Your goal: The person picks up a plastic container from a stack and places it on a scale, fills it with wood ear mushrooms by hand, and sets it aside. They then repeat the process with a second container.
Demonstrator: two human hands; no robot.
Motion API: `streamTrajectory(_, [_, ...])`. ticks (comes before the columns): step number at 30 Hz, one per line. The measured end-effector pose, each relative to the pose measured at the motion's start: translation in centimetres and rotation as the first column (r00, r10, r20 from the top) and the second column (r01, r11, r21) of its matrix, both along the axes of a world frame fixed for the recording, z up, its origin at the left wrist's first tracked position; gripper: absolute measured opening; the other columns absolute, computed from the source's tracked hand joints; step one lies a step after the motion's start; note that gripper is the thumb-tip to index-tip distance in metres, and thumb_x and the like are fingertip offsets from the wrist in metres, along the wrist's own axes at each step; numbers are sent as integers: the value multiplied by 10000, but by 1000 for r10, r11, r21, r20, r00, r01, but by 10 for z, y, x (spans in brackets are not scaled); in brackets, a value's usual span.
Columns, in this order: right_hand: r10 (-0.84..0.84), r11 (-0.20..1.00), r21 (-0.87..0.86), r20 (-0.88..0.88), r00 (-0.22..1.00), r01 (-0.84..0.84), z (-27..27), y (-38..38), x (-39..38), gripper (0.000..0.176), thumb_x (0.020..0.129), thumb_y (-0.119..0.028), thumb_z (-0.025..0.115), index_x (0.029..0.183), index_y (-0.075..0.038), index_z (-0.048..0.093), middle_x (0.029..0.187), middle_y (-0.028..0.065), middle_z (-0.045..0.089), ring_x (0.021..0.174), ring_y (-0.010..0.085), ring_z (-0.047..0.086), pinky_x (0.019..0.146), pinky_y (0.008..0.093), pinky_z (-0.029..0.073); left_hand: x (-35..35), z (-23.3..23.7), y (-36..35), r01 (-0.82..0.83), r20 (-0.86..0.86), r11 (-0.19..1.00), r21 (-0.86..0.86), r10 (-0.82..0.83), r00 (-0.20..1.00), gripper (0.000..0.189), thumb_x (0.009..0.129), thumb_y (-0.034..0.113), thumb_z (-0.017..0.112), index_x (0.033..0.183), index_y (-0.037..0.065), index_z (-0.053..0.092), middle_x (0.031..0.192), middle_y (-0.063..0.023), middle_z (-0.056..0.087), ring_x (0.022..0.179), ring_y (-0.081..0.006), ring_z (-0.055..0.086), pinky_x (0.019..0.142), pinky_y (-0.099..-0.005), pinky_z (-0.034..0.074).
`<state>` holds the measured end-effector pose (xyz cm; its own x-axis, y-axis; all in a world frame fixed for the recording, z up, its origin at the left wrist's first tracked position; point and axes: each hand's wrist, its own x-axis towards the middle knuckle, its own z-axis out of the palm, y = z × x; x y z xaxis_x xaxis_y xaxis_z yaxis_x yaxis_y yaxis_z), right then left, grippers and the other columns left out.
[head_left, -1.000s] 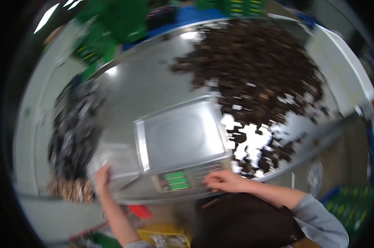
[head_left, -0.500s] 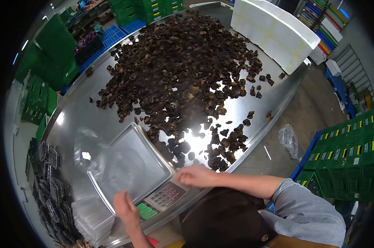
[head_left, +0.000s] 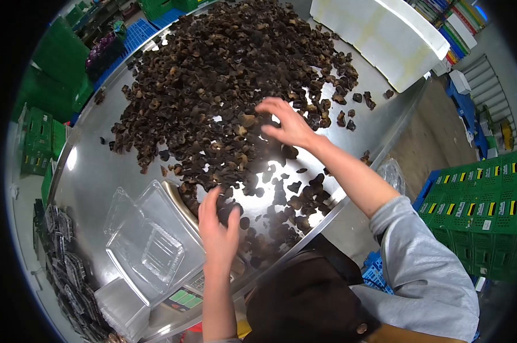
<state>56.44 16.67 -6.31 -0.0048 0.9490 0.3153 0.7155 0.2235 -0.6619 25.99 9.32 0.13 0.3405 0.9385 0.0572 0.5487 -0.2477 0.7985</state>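
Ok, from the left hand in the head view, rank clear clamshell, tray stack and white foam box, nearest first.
1. Clear clamshell: right beside the left hand, on its left.
2. Tray stack: lower left, past the clamshell.
3. White foam box: far upper right, beyond the pile.

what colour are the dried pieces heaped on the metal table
Dark brown to near black; the heap shows best in the head view.

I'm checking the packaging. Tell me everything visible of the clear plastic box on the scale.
The clear plastic box is a thin, see-through hinged clamshell, lying open and empty on the scale pan, its lid spread to the upper left. The left hand hovers just off its right edge; contact is unclear.
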Motion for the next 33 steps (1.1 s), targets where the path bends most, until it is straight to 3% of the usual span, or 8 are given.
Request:
streamTrajectory(8, [138,987,-100,124,983,-126,-49,4,-31,439,799,-365,684,1177,-155,614,1340,115,504,1317,383,387,1081,510,324,66,-95,50,53,-437,996,72,-16,899,693,793,108,676,1435,105,415,1502,-188,347,1406,-415,275,1149,-498,233])
streamTrajectory(16, [437,899,-33,23,899,-436,-22,-77,-48,354,795,-176,711,1136,-119,634,1236,41,593,1350,279,408,1090,549,295,46,-74,3,78,-272,996,34,-66,960,571,747,-2,700,1276,26,487,1474,-199,359,1420,-402,260,1145,-511,205])
streamTrajectory(19, [246,969,-15,-33,969,-247,-16,-71,1,305,780,-122,692,1079,-120,632,1230,71,593,1240,304,495,1088,531,295,35,-68,6,41,-226,999,16,-37,973,587,743,8,721,1280,16,485,1469,-202,370,1415,-398,274,1138,-504,235])
streamTrajectory(20, [-59,994,94,125,990,47,-19,-61,24,303,769,-128,691,1064,-100,624,1246,107,578,1199,322,505,1090,500,301,32,-66,8,14,-206,1000,1,-13,978,596,741,8,725,1285,13,483,1468,-205,373,1413,-397,278,1136,-503,243])
streamTrajectory(25, [-630,734,7,381,677,679,-29,-26,115,620,809,-458,698,1311,-120,566,1374,198,505,1315,378,410,1088,487,343,51,-53,33,-27,-331,1000,9,28,943,876,734,208,796,1471,101,336,1532,-203,287,1431,-414,227,1123,-546,252])
streamTrajectory(27, [-415,754,-361,386,824,549,-22,-20,109,675,827,-574,638,1339,-144,552,1413,208,462,1335,373,386,1104,476,341,65,-47,39,-45,-383,996,-78,12,924,921,713,240,817,1484,135,324,1544,-199,262,1432,-425,215,1107,-566,269])
streamTrajectory(30, [-5,887,-449,226,974,109,-11,-42,47,826,720,-595,718,1369,-129,513,1438,234,412,1363,397,353,1122,491,324,70,-44,40,-41,-494,979,-201,-65,867,1071,632,283,887,1509,206,277,1536,-216,251,1402,-427,257,1094,-535,334])
streamTrajectory(33, [254,880,-448,158,954,-160,-1,-71,-16,997,608,-333,886,1445,-176,367,1484,217,292,1376,431,299,1092,533,341,65,-49,35,58,-513,976,-211,-161,843,1128,546,120,909,1496,202,306,1529,-194,262,1378,-422,277,1059,-524,390])
